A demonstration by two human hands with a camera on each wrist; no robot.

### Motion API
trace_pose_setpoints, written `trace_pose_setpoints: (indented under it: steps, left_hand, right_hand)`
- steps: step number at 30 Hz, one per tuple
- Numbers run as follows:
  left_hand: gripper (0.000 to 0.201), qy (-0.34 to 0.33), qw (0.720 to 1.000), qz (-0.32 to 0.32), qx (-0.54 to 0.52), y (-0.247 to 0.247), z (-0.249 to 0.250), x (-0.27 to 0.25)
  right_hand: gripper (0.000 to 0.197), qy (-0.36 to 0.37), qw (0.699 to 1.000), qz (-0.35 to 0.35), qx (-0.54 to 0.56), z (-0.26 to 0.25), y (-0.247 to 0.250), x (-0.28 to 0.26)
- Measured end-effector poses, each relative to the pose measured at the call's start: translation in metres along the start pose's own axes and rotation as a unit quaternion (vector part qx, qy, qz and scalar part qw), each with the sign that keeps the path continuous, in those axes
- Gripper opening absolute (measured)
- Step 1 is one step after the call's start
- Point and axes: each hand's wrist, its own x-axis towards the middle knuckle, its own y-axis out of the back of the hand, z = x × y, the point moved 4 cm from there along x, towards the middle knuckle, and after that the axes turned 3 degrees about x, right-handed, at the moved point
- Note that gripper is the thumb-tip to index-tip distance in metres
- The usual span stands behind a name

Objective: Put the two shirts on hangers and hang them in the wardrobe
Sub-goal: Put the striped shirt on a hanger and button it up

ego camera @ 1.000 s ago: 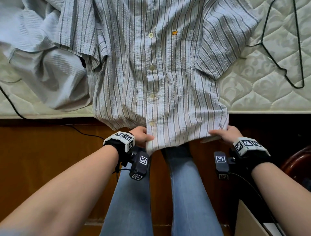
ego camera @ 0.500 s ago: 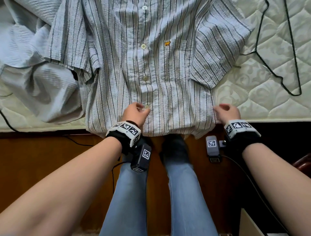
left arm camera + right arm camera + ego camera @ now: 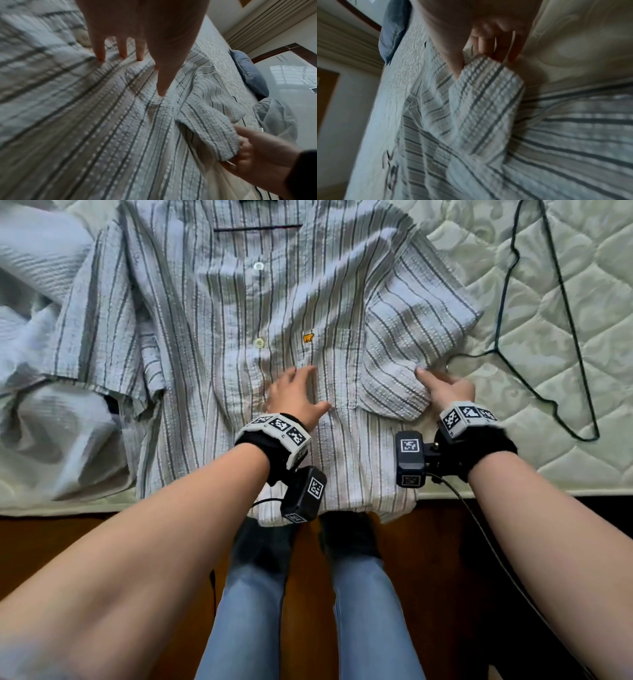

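A grey-striped shirt [image 3: 212,337] lies front up and buttoned on the mattress [image 3: 565,446], its hem hanging over the near edge. My left hand [image 3: 294,395] presses flat on the shirt's front below the yellow chest logo, fingers straight [image 3: 101,54]. At the shirt's right short sleeve [image 3: 404,344], my right hand [image 3: 445,388] pinches the cuff between thumb and fingers [image 3: 455,67]. A black wire hanger [image 3: 496,350] lies bare on the mattress just right of that hand. A second, plain pale blue shirt [image 3: 51,302] lies crumpled at the left, partly under the striped one.
The wooden bed frame [image 3: 68,549] runs below the mattress edge, and my legs in jeans [image 3: 246,611] stand against it. A blue pillow [image 3: 248,75] lies at the far end of the bed. A thin black cable hangs by the frame.
Both hands left the hem at the mattress edge and moved up over the shirt. The left now lies flat on the front; the right took the right sleeve's cuff.
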Motion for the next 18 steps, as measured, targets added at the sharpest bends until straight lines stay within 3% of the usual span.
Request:
trace_pose_setpoints:
  steps: [2, 5, 8, 11, 12, 15, 16, 18]
  left_hand:
    - [0.067, 0.024, 1.0, -0.003, 0.012, -0.003, 0.008, 0.002]
    - [0.075, 0.017, 0.999, 0.015, 0.033, -0.008, 0.022, 0.0]
    - [0.09, -0.033, 0.994, 0.005, 0.109, -0.017, 0.039, 0.003]
    - [0.095, -0.038, 0.989, -0.05, 0.135, -0.028, 0.049, 0.01]
    - [0.095, -0.035, 0.987, -0.065, 0.143, -0.032, 0.051, 0.013]
    - [0.094, -0.027, 0.981, -0.083, 0.175, -0.039, 0.052, 0.017]
    - [0.094, -0.027, 0.979, -0.085, 0.182, -0.039, 0.051, 0.017]
    - [0.094, -0.03, 0.978, -0.088, 0.186, -0.039, 0.05, 0.018]
  right_hand:
    - [0.041, 0.032, 0.999, 0.009, 0.019, -0.012, 0.009, 0.007]
    - [0.016, 0.125, 0.986, 0.077, 0.083, -0.033, 0.043, 0.02]
    - [0.034, 0.186, 0.968, 0.15, 0.083, -0.042, 0.087, 0.033]
    - [0.022, 0.206, 0.961, 0.166, 0.086, -0.041, 0.106, 0.044]
    - [0.023, 0.19, 0.965, 0.148, 0.102, -0.037, 0.107, 0.049]
    - [0.061, 0.063, 0.993, 0.077, 0.056, -0.012, 0.102, 0.061]
    - [0.063, 0.022, 0.998, 0.051, 0.012, -0.002, 0.1, 0.064]
    - [0.048, 0.02, 0.998, 0.02, -0.059, 0.007, 0.1, 0.065]
